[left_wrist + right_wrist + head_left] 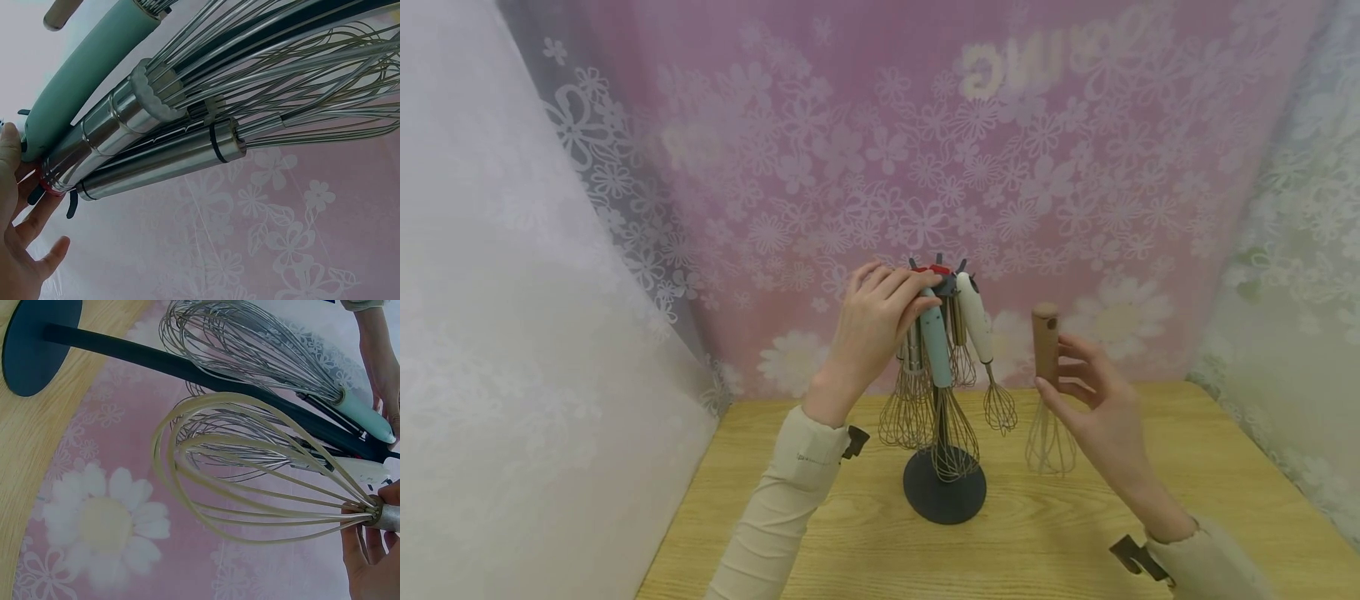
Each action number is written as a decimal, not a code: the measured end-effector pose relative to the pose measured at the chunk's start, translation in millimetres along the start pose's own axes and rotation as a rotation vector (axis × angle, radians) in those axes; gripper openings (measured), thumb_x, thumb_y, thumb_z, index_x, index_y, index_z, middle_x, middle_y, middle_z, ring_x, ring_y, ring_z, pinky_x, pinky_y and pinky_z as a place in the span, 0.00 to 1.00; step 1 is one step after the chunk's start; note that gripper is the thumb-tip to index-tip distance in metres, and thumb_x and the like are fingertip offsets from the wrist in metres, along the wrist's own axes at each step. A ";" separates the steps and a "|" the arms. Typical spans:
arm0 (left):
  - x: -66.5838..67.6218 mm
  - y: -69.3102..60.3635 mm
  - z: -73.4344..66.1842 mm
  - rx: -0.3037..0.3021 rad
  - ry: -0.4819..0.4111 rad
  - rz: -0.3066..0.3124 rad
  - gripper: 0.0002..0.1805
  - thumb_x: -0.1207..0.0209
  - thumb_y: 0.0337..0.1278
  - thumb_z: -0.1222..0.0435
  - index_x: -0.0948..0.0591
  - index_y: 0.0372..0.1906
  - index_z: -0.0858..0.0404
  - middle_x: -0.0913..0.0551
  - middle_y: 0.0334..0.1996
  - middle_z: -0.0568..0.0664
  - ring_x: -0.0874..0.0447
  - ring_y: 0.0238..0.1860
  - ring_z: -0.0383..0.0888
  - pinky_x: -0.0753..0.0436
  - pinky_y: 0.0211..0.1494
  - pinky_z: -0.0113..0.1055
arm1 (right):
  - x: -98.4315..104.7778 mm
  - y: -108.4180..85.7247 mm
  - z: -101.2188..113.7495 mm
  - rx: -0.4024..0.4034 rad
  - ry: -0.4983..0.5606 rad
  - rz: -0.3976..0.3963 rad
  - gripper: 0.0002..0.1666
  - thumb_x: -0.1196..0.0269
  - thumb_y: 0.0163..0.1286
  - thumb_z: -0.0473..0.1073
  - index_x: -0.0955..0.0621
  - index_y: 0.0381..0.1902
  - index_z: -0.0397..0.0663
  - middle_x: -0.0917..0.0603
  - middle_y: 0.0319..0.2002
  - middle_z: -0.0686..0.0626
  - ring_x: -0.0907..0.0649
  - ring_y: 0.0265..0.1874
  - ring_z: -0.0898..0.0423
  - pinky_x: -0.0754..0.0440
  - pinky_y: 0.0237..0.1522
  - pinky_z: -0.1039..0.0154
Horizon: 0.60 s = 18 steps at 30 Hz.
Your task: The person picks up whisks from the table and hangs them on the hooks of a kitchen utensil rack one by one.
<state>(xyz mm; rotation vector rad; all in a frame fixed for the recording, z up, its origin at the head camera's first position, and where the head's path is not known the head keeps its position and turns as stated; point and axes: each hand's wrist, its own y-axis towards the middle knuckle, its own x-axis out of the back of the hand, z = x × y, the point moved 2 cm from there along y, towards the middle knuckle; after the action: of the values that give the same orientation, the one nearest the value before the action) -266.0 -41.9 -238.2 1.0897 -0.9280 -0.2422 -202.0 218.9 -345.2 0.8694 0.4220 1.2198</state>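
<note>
A dark whisk stand (945,487) with a round base stands on the table, several whisks hanging from its hooked top. At that top is my left hand (880,312), its extended fingers laid over the hooks and its thumb beside the teal-handled whisk (936,346). The left wrist view has these fingers (42,219) spread behind the hooks, near a steel-handled whisk (165,159). To the right of the stand, my right hand (1093,408) holds a wooden-handled whisk (1046,342) upright between thumb and fingers. Its pale loops (262,528) hang above the table, apart from the stand.
A white-handled whisk (974,317) hangs on the stand's right side, tilted outward. The light wood table (842,533) runs back to a pink flowered cloth (820,175). A pale panel (550,333) rises on the left and a floral one (1300,333) on the right.
</note>
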 end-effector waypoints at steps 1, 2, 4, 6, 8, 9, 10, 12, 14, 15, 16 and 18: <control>0.3 -0.1 0.0 0.001 0.000 0.002 0.15 0.39 0.69 0.54 0.14 0.52 0.55 0.12 0.44 0.46 0.17 0.45 0.46 0.29 0.69 0.45 | -0.9 0.1 0.2 0.002 0.001 0.002 0.41 0.33 0.54 0.14 0.25 0.67 0.35 0.20 0.54 0.59 0.16 0.44 0.67 0.19 0.47 0.78; 0.4 -0.3 0.1 0.003 0.000 0.004 0.15 0.39 0.69 0.54 0.14 0.53 0.55 0.12 0.44 0.46 0.17 0.45 0.46 0.29 0.68 0.44 | -1.9 0.4 0.5 0.006 0.002 0.004 0.41 0.33 0.54 0.14 0.25 0.67 0.35 0.19 0.54 0.59 0.16 0.44 0.67 0.18 0.46 0.78; 0.6 -0.4 0.0 0.004 0.000 0.006 0.15 0.39 0.69 0.54 0.14 0.53 0.55 0.12 0.44 0.46 0.17 0.45 0.46 0.28 0.68 0.44 | -3.7 0.7 1.5 0.013 0.003 0.006 0.41 0.32 0.54 0.15 0.25 0.67 0.36 0.19 0.54 0.59 0.16 0.43 0.67 0.18 0.46 0.77; 0.7 -0.3 -0.2 0.002 -0.002 0.006 0.15 0.39 0.69 0.55 0.14 0.53 0.55 0.12 0.44 0.46 0.17 0.44 0.46 0.27 0.67 0.44 | -5.3 1.2 2.2 0.015 0.010 0.008 0.42 0.32 0.54 0.15 0.25 0.67 0.36 0.19 0.53 0.59 0.16 0.43 0.67 0.18 0.46 0.77; 0.7 0.0 -0.5 -0.001 -0.002 0.005 0.15 0.40 0.69 0.55 0.14 0.53 0.56 0.12 0.44 0.46 0.17 0.44 0.46 0.27 0.65 0.44 | -7.2 1.5 2.7 0.020 0.019 0.008 0.41 0.32 0.54 0.15 0.25 0.67 0.35 0.19 0.54 0.59 0.16 0.43 0.67 0.18 0.46 0.77; 0.8 0.1 -0.7 -0.003 -0.003 0.005 0.15 0.40 0.69 0.55 0.14 0.53 0.56 0.12 0.44 0.46 0.17 0.44 0.46 0.26 0.65 0.44 | -8.0 1.6 3.1 0.018 0.023 0.009 0.41 0.32 0.54 0.15 0.25 0.67 0.35 0.19 0.53 0.59 0.16 0.43 0.67 0.18 0.46 0.77; 1.0 0.3 -0.9 -0.005 -0.003 0.004 0.15 0.40 0.69 0.55 0.14 0.53 0.56 0.12 0.44 0.46 0.17 0.44 0.46 0.26 0.65 0.44 | -8.9 1.7 3.3 0.016 0.028 0.010 0.41 0.32 0.54 0.15 0.25 0.67 0.35 0.19 0.53 0.59 0.16 0.43 0.67 0.18 0.46 0.77; 1.3 0.5 -1.2 -0.005 -0.002 0.005 0.15 0.40 0.69 0.54 0.14 0.53 0.56 0.12 0.44 0.46 0.17 0.44 0.46 0.26 0.65 0.44 | -10.9 2.0 4.1 0.010 0.034 0.013 0.41 0.32 0.54 0.15 0.25 0.67 0.35 0.19 0.53 0.59 0.16 0.43 0.67 0.18 0.46 0.77; 1.4 0.7 -1.3 -0.006 -0.002 0.005 0.15 0.40 0.69 0.54 0.14 0.53 0.56 0.12 0.44 0.46 0.17 0.44 0.46 0.26 0.65 0.43 | -12.7 2.3 5.2 0.002 0.036 0.015 0.40 0.32 0.54 0.15 0.24 0.66 0.36 0.18 0.52 0.59 0.16 0.43 0.67 0.18 0.46 0.76; 1.4 0.8 -1.4 -0.007 -0.002 0.004 0.15 0.40 0.69 0.54 0.14 0.53 0.56 0.12 0.44 0.46 0.17 0.44 0.46 0.26 0.65 0.43 | -13.4 2.6 6.0 -0.001 0.037 0.017 0.40 0.32 0.55 0.16 0.24 0.66 0.36 0.18 0.52 0.59 0.16 0.43 0.67 0.18 0.46 0.76; 1.3 0.9 -1.4 -0.007 -0.001 0.003 0.15 0.40 0.69 0.54 0.14 0.53 0.56 0.12 0.44 0.46 0.17 0.44 0.46 0.26 0.65 0.43 | -14.2 3.1 6.7 -0.002 0.037 0.018 0.40 0.32 0.55 0.16 0.24 0.66 0.36 0.18 0.52 0.60 0.16 0.43 0.67 0.18 0.46 0.76; 1.1 1.1 -1.4 -0.008 0.000 0.002 0.15 0.39 0.69 0.54 0.14 0.53 0.56 0.12 0.44 0.46 0.17 0.44 0.46 0.26 0.65 0.43 | -15.6 4.1 8.3 0.001 0.039 0.020 0.40 0.32 0.54 0.16 0.24 0.66 0.36 0.18 0.52 0.59 0.16 0.42 0.66 0.18 0.46 0.76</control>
<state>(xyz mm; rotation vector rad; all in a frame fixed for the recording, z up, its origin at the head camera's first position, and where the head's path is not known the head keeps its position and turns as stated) -264.6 -41.1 -237.0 1.0811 -0.9271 -0.2445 -203.8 201.8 -339.4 0.8536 0.4458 1.2566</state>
